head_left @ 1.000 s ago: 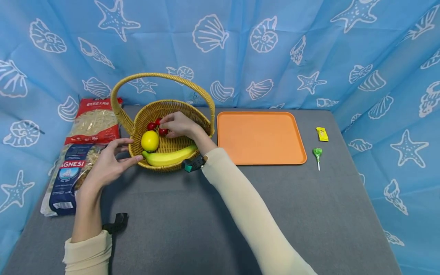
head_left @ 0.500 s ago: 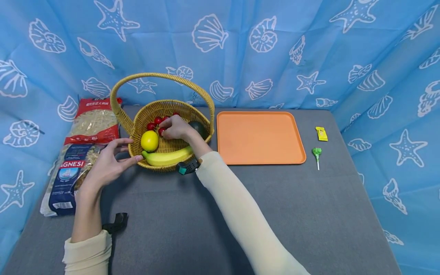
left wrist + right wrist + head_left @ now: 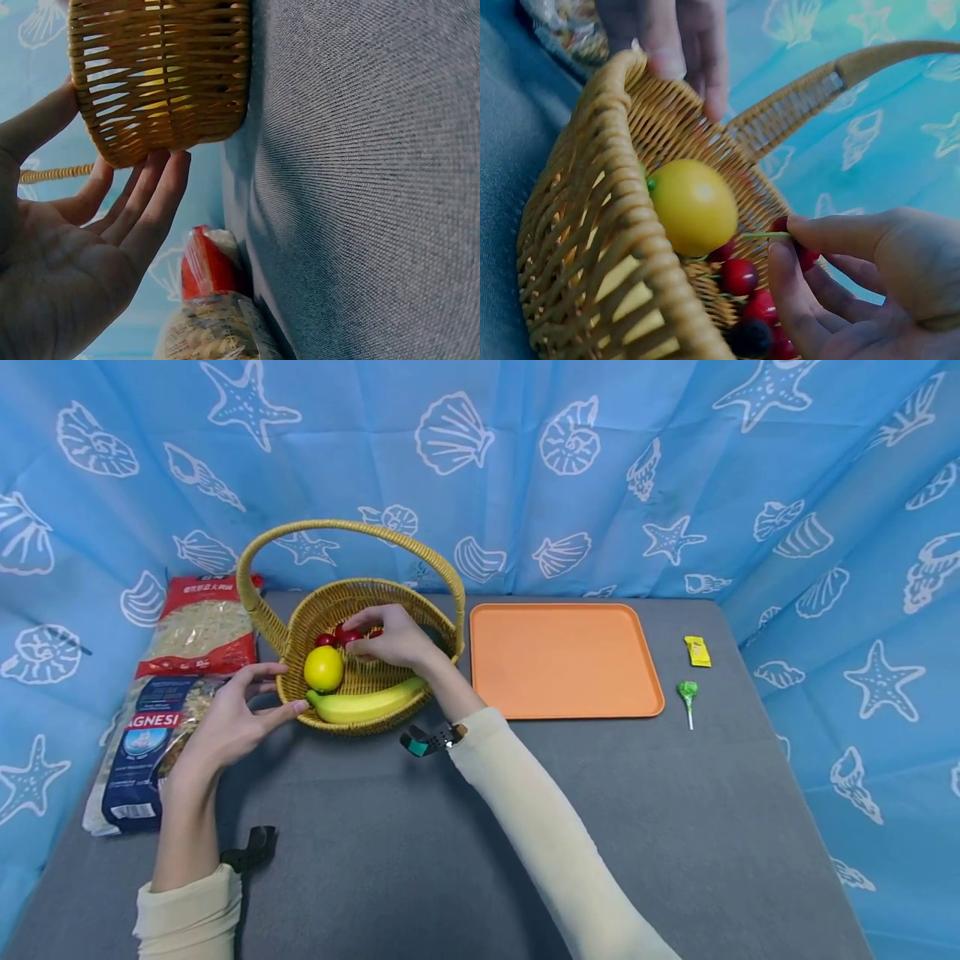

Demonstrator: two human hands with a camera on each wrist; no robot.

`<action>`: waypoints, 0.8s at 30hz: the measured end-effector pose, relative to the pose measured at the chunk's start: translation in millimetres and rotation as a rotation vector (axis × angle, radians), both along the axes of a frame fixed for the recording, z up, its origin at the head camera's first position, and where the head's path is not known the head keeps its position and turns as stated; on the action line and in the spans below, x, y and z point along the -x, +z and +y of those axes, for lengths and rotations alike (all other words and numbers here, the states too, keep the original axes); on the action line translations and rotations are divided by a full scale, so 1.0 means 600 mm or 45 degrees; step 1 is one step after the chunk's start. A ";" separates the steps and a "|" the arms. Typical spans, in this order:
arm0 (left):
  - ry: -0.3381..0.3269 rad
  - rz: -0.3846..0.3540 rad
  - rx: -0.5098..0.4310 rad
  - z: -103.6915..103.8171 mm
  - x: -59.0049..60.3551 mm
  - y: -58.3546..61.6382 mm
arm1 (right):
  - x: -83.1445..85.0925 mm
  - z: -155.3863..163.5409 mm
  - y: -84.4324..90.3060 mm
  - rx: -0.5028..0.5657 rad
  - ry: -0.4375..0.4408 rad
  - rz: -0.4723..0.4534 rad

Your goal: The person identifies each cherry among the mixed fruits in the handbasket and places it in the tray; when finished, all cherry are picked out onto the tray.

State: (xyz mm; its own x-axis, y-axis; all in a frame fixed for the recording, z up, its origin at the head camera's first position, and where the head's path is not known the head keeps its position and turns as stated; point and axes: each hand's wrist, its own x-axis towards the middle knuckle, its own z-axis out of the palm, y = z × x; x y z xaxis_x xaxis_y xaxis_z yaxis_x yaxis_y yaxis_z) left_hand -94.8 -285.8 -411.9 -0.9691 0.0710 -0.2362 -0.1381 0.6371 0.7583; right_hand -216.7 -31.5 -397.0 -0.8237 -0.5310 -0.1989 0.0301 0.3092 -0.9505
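Observation:
A wicker basket (image 3: 367,592) with a tall handle stands at the back left of the table. My left hand (image 3: 228,718) holds its left rim, thumb at the front and fingers against the woven side (image 3: 165,90). Inside the basket are a yellow lemon-like fruit (image 3: 323,669), a banana (image 3: 367,702) along the front and several red cherries (image 3: 739,277). Reaching in over them, my right hand (image 3: 393,637) pinches a cherry (image 3: 805,256) with a green stem between thumb and forefinger. A dark round fruit (image 3: 433,638) is mostly hidden behind this hand.
Right of the basket lies an orange tray (image 3: 566,660). Beyond it are a yellow wrapped candy (image 3: 697,652) and a green lollipop (image 3: 687,692). Two pasta bags, one red (image 3: 198,627) and one blue (image 3: 142,752), lie at the left. A blue curtain (image 3: 510,468) hangs behind.
My right hand dipped left among the cherries, then drew back slightly up and right, with a cherry now between its fingertips. My left hand stays on the basket rim.

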 end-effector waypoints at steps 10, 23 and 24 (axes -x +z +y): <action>0.000 0.029 -0.007 0.002 0.000 -0.002 | -0.052 0.088 0.046 0.078 0.074 0.177; 0.015 0.028 0.006 0.005 -0.001 0.000 | -0.094 0.255 0.054 0.201 0.203 0.158; 0.015 0.027 0.006 0.005 -0.001 -0.001 | -0.092 0.267 0.050 0.210 0.173 0.146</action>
